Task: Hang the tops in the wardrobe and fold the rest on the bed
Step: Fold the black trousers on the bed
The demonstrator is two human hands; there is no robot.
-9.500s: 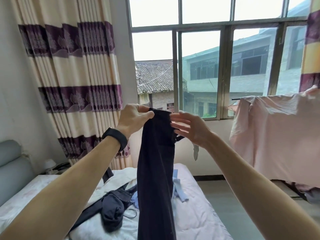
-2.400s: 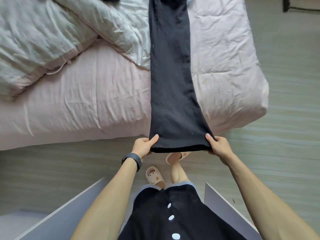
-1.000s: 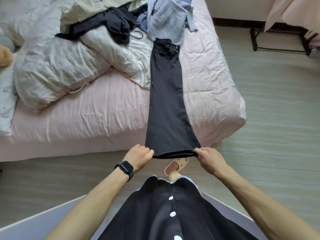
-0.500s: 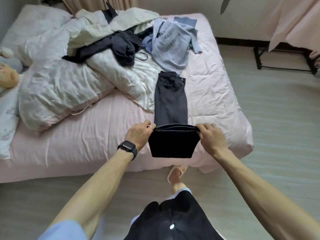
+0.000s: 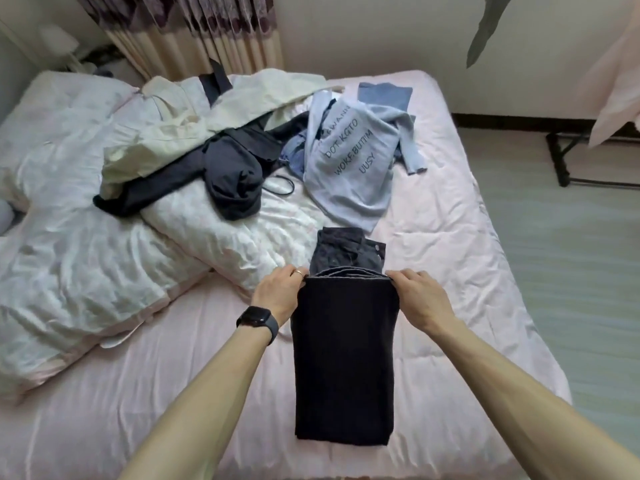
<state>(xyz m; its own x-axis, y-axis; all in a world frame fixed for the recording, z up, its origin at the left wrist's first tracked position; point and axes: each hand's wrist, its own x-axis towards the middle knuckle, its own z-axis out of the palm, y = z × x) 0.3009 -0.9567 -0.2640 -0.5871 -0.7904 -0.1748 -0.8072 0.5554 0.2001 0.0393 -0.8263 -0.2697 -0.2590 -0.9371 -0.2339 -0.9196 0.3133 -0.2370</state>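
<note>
pink bed (image 5: 450,258), hand-held black trousers (image 5: 344,368)

Black trousers (image 5: 344,358) lay doubled over on the pink bed (image 5: 467,271), the leg ends just short of the waistband. The left hand (image 5: 280,294), a watch (image 5: 258,322) on its wrist, and the right hand (image 5: 420,299) each pinched a far corner of the top layer. Beyond lay a blue top (image 5: 353,168) with lettering, a dark garment (image 5: 228,174), a cream shirt (image 5: 214,112) and a crumpled quilt (image 5: 69,237).
</note>
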